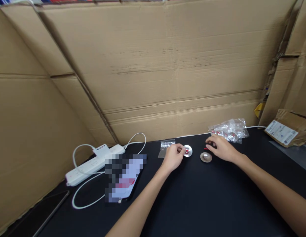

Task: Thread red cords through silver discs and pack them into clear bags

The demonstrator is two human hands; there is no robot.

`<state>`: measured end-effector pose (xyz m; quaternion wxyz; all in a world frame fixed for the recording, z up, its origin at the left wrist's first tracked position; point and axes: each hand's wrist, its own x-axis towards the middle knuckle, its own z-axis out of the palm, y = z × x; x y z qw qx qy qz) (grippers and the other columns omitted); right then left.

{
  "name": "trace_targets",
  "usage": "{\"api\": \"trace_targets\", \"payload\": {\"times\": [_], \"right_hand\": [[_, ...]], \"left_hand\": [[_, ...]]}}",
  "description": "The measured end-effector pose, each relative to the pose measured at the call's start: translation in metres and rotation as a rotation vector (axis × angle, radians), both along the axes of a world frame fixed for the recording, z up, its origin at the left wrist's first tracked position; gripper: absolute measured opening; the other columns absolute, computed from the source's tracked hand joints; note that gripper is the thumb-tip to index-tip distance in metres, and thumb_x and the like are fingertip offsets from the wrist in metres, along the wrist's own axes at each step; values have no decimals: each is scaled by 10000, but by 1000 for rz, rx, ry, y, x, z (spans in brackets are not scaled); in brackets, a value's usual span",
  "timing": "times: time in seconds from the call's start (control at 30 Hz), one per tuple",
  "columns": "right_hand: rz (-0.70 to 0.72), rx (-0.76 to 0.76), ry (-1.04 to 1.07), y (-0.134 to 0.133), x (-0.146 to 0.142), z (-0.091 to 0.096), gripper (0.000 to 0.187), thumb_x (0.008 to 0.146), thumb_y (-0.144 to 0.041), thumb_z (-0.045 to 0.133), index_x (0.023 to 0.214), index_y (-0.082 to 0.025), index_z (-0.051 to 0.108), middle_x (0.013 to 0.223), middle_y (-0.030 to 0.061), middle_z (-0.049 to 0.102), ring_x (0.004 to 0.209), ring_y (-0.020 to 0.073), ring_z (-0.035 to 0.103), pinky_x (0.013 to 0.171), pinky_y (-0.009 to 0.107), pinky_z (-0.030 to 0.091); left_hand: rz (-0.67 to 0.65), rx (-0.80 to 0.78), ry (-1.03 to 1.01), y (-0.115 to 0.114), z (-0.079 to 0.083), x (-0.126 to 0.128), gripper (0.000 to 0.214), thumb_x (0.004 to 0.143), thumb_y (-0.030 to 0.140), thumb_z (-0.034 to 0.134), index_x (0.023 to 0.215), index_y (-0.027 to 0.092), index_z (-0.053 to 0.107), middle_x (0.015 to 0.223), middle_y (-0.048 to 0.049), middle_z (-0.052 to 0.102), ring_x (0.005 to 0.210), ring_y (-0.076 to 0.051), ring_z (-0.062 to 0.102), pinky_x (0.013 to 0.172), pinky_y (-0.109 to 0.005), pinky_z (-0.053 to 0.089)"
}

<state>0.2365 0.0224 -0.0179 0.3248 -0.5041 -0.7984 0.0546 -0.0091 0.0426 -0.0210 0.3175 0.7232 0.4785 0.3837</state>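
Note:
My left hand [174, 156] is closed, thumb and fingers pinching the edge of a shiny round metal disc [190, 151] with a small red piece [187, 151] at its middle. My right hand [221, 148] hovers to the right, its fingers slightly bent and apart. Just by that thumb is a thin red stick [206, 148]; no grip on it shows. A second, duller metal disc [206, 157] with a small hole at its centre lies flat on the black table [192, 204], below the right fingertips.
Behind my right hand are clear plastic bags [238, 126] with discs and red pieces. A small zip bag [166, 144] lies behind my left hand. Leftward are a white power strip [81, 172], cables, a phone-like device [129, 179] and a dark flat panel [44, 214]. Cardboard walls [167, 65] and a box [288, 128] surround the table.

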Motion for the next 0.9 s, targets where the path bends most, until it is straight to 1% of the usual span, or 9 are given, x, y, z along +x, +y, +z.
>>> {"api": "trace_targets", "payload": {"times": [0.1,0.17,0.23,0.37,0.47,0.53,0.67,0.77,0.9], "right_hand": [[19,-99,-7,5,11,-8,57,813,-223,645,778,-183,664,768,44,627,660,173,567,611,293,421],[44,-129,15,6,13,-11,83,806,-181,627,724,-187,636,734,31,622,636,161,562,594,278,407],[43,-135,40,6,11,-13,111,807,-143,594,706,-187,606,713,23,619,625,153,563,586,268,404],[25,-171,127,6,6,-13,72,807,-119,555,775,-178,580,630,7,605,563,143,566,531,243,410],[35,-211,195,7,2,-13,110,797,-99,536,829,-160,622,635,13,634,557,140,594,532,233,446],[47,-224,232,8,-1,-13,143,789,-106,547,847,-152,670,707,37,680,604,149,624,574,246,475],[86,-272,309,9,-4,-9,151,810,-195,584,840,-143,722,811,75,735,703,181,682,644,274,523],[159,-336,360,7,-2,-3,159,803,-261,624,824,-141,726,781,71,741,715,191,696,656,281,538],[293,-461,279,-1,-1,4,105,778,-223,649,774,-153,727,729,50,735,681,183,691,642,271,528]], "left_hand": [[-14,26,59,-2,-1,-1,138,795,234,616,708,177,706,602,-37,640,574,-182,549,572,-267,345],[-8,60,113,-6,0,1,116,801,209,610,742,185,706,602,-32,624,574,-180,530,576,-271,327],[13,124,237,-10,1,3,113,820,202,593,774,189,695,636,-35,617,597,-182,530,585,-276,322],[85,267,500,-17,4,6,139,861,207,541,907,189,671,828,-60,622,770,-211,581,673,-296,388],[146,369,564,-22,8,9,156,868,235,537,955,182,655,931,-83,595,936,-255,553,782,-340,429],[150,439,581,-28,11,12,161,881,256,527,938,173,653,947,-92,578,972,-270,519,829,-369,434],[31,504,581,-42,14,24,216,926,271,474,973,165,657,936,-90,566,948,-260,490,860,-388,433],[-88,514,607,-51,12,31,269,942,307,464,1059,160,656,948,-98,566,951,-264,475,850,-396,435],[-149,493,643,-54,8,34,283,947,319,460,1032,156,675,935,-104,570,939,-268,467,836,-405,433]]}}
